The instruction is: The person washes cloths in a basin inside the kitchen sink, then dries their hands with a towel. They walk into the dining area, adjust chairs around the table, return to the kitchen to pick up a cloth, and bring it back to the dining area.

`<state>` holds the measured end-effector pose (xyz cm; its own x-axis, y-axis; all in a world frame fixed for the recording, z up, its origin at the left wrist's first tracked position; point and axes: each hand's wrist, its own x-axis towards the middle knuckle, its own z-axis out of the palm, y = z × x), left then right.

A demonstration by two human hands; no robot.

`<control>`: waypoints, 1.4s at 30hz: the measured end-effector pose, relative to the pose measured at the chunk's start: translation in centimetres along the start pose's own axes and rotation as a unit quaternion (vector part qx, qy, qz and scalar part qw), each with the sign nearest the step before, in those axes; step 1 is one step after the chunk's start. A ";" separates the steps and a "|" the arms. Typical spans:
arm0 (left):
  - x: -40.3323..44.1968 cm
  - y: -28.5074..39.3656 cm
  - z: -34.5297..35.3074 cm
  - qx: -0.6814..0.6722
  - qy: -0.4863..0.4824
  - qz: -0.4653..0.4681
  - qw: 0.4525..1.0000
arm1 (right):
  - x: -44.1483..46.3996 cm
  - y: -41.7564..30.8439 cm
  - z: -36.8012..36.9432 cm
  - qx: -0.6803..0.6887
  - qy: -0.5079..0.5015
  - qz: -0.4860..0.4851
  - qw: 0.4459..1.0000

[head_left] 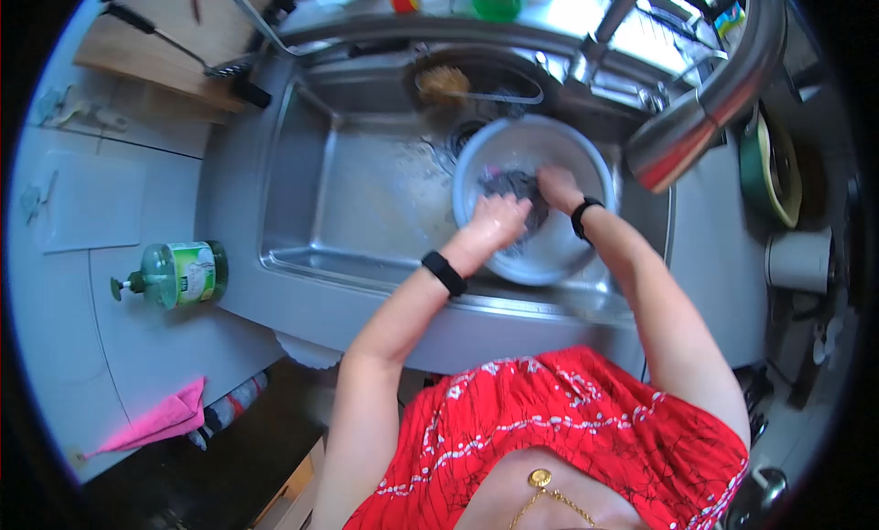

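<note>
Grip, can't tell: left hand (500, 220), right hand (560, 188) on dark cloth (513, 183) inside basin (513, 142) rim; sink (374, 187) open leftward.

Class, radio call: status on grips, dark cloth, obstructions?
Left grip and right grip at dark cloth. Cloth bunched inside basin. Faucet head right of basin, not blocking.

One head-worn view, wide, rounded black edges. Looks steeply down and forward, close over the sink (375, 191); wearer's red top (549, 406) at bottom, basin (572, 242) near centre.
</note>
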<state>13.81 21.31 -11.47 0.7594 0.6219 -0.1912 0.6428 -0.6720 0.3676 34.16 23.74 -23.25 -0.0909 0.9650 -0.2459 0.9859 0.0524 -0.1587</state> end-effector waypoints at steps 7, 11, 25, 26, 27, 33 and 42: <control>1.4 -1.0 1.2 -0.174 0.004 -0.059 0.983 | -2.2 -1.8 4.2 0.030 0.049 -0.182 0.982; 1.4 -2.0 2.3 -0.324 0.016 -0.095 0.941 | 0.0 1.1 2.4 0.014 -0.065 0.055 0.996; 3.9 -6.4 6.1 -0.907 0.090 -0.234 0.338 | -7.2 -6.2 -14.7 0.615 -0.027 -0.090 0.783; 1.1 -1.2 1.0 -0.847 0.156 -0.267 0.433 | -6.5 -5.5 -14.4 0.702 -0.001 -0.066 0.709; 1.3 -1.6 0.5 -0.883 0.150 -0.236 0.377 | -5.8 -4.9 -14.0 0.780 0.024 -0.042 0.624; -1.7 1.7 -4.2 -0.937 0.102 -0.100 0.318 | -3.1 -8.9 -7.8 0.896 -0.009 -0.003 0.444; -3.4 -4.2 -2.4 -0.881 0.102 -0.191 0.421 | -2.4 -13.7 -13.1 0.819 -0.048 -0.013 0.572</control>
<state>8.30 22.99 -10.18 0.4939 0.6921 -0.5264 -0.4944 0.7215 0.4847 22.70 24.07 -7.94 -0.1864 0.9469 -0.2619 -0.4614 -0.3197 -0.8276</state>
